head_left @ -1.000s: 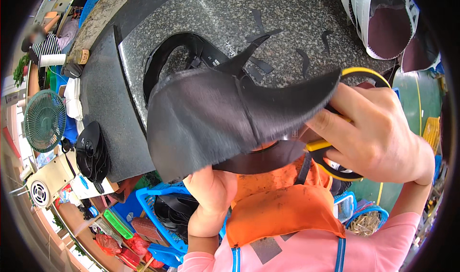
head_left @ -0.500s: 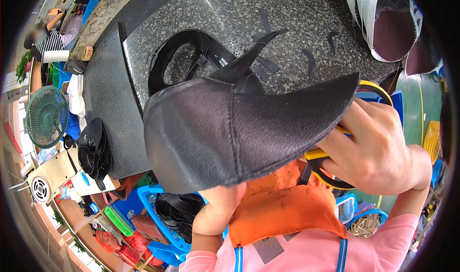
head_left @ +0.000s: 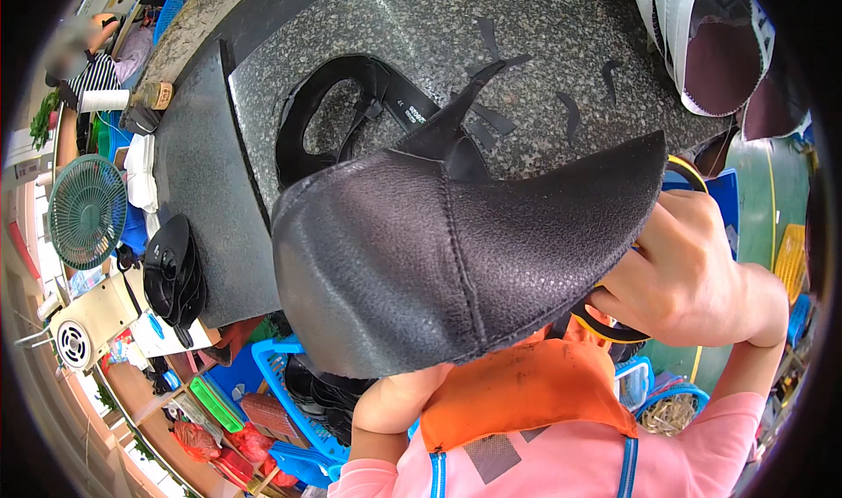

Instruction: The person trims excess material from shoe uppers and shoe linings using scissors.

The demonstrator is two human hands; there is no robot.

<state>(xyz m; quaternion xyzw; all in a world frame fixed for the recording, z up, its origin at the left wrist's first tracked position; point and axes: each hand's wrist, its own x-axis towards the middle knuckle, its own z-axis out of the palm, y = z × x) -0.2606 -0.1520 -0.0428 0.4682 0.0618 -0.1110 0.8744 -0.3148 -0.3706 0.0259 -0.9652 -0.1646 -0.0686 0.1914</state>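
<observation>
**Speckled Bench (head_left: 561, 24) Backs a Curved Black Leather Piece (head_left: 377, 252)**

A dark, speckled bench spreads behind the leather piece, which is held up at the centre, in front of the bench, a stitched seam running down it and its pointed end to the right. Below the piece are the person's pink shirt (head_left: 702, 445) and orange apron (head_left: 526, 388). At its upper right hang rolled parts (head_left: 719, 50) with white edging and maroon inner faces. Just beside its pointed end, the right hand (head_left: 688, 265) is curled around yellow-and-black scissor-style handles (head_left: 624, 332); the blades are hidden. A blue basket (head_left: 266, 366) holding black parts stands at the piece's lower left. Behind the piece, a looped black strip (head_left: 292, 138) lies on the bench. To its left are a green fan (head_left: 88, 213) and a stack of black shapes (head_left: 174, 270). Mostly hidden beneath the piece is the left hand (head_left: 409, 393); its grip cannot be told. Smallest of all, thin black scraps (head_left: 570, 116) are scattered behind the piece.
</observation>
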